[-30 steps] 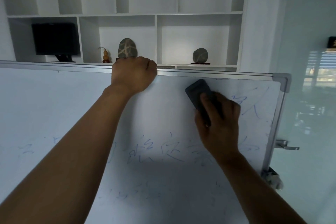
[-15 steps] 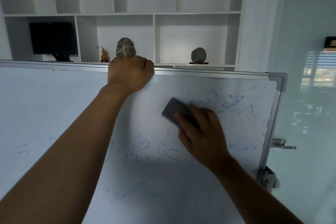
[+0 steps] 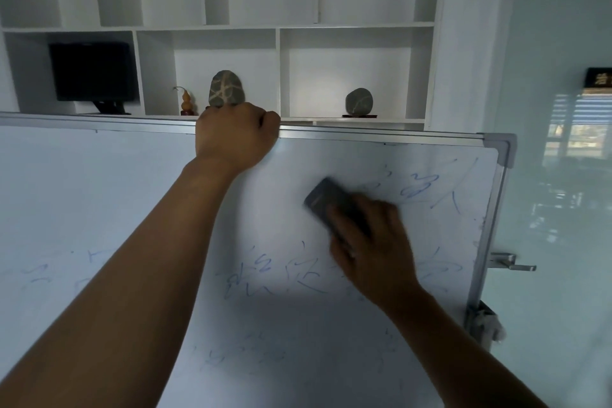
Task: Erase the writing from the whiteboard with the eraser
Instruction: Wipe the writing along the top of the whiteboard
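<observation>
The whiteboard [image 3: 99,195] has a smooth, semi-gloss white face bordered by a brushed metal frame [image 3: 381,135] with grey plastic-looking corner caps. The eraser [image 3: 326,200] has a dark, matt casing. The shelf unit [image 3: 278,26] is finished in flat matt white panel. Two stones [image 3: 227,93] on the shelf appear smooth, grey and pale-veined. The gourd ornament [image 3: 186,102] looks glossy and orange-brown. The door panel [image 3: 563,175] is glossy and reflective, with a metal handle [image 3: 510,262].

dark grey eraser [image 3: 326,200], faint blue writing [image 3: 275,272], white whiteboard [image 3: 99,192]
</observation>
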A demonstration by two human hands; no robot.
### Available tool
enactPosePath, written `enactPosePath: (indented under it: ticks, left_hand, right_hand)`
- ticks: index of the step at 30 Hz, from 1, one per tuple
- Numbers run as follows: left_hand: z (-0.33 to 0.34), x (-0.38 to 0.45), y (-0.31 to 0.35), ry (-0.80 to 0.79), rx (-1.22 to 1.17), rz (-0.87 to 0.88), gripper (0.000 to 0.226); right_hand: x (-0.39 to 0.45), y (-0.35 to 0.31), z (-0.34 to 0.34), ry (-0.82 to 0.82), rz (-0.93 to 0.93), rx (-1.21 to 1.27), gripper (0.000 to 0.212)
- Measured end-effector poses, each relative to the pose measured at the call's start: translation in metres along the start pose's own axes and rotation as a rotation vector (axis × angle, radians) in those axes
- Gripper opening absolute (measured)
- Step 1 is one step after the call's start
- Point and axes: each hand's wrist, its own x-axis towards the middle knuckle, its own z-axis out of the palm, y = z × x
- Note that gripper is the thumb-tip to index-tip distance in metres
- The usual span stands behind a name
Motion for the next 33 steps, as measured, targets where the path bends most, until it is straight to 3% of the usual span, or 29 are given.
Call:
enactPosePath:
  ticks: [2,6,10,11,14,15,19,20,24,25,29,31,33]
  left_hand:
    - [0.001,0.0,-0.001,-0.001,-0.012,0.021,0.056]
    - [0.004,0.004,0.007,-0.017,-0.016,0.088,0.051]
    - [0.007,0.011,0.043,-0.177,-0.184,0.222,0.045]
    - [0.008,0.012,0.052,-0.204,-0.195,0.238,0.043]
    - [0.012,0.011,0.063,-0.202,-0.179,0.206,0.041]
    - [0.014,0.011,0.065,-0.177,-0.158,0.205,0.041]
    - [0.02,0.011,0.065,-0.148,-0.017,0.272,0.061]
    - [0.022,0.011,0.065,-0.164,0.009,0.268,0.064]
    - [0.025,0.013,0.067,-0.164,0.085,0.26,0.06]
    - [0.026,0.013,0.066,-0.153,0.093,0.264,0.06]
    - [0.023,0.012,0.066,-0.13,0.083,0.274,0.064]
    - [0.023,0.01,0.067,-0.123,0.09,0.289,0.066]
    - [0.024,0.01,0.067,-0.104,0.102,0.3,0.059]
  right_hand:
    - [-0.005,0.004,-0.003,-0.055,-0.121,-0.003,0.034]
    - [0.012,0.024,-0.017,0.123,0.347,0.05,0.04]
    - [-0.002,0.009,-0.007,-0.024,-0.046,0.018,0.04]
    - [-0.002,0.015,-0.009,-0.033,-0.025,0.022,0.04]
    - [0.005,0.036,-0.021,0.043,0.342,0.071,0.045]
    - [0.007,0.034,-0.023,0.052,0.349,0.055,0.046]
    - [-0.005,0.018,-0.019,-0.1,-0.088,0.007,0.041]
    - [-0.004,0.024,-0.022,-0.102,-0.1,-0.004,0.04]
    - [0.009,0.047,-0.037,0.075,0.295,-0.039,0.042]
    - [0.008,0.043,-0.035,0.074,0.272,-0.052,0.042]
    - [-0.014,0.024,-0.021,-0.078,-0.101,-0.065,0.035]
    - [-0.008,0.036,-0.026,-0.04,-0.028,-0.062,0.037]
    - [0.004,0.048,-0.034,0.068,0.186,-0.051,0.041]
